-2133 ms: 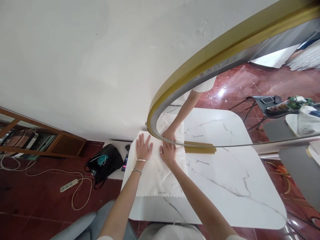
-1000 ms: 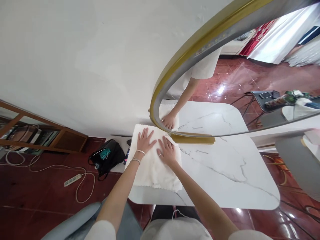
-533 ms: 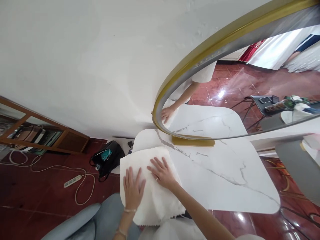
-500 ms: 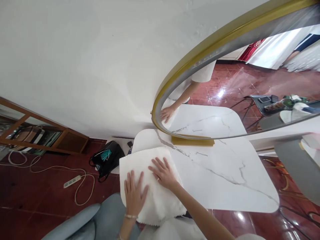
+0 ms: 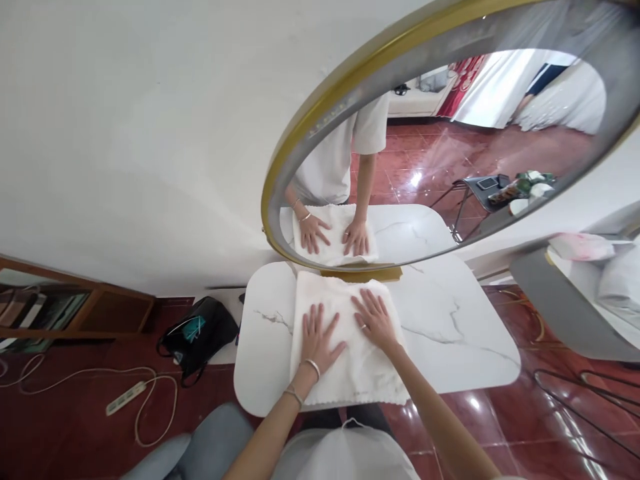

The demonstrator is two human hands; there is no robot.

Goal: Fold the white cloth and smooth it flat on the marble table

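Observation:
A white cloth is spread on the white marble-patterned table, its near edge along the table's front rim. Flat on the cloth's left part lies my left hand, fingers apart, with bracelets at the wrist. My right hand presses flat on the cloth's upper right, fingers spread and a ring on one of them. Both hands and the cloth also show in the round mirror behind the table.
The mirror's gold frame stands on a gold base. On the left are a black bag, a power strip with its cord, and a wooden shelf. A grey chair is at the lower left. Another grey chair stands right.
The cloth has moved right across the table with both hands flat on it, baring the table's left end. The head view has shifted, and the mirror now shows both hands.

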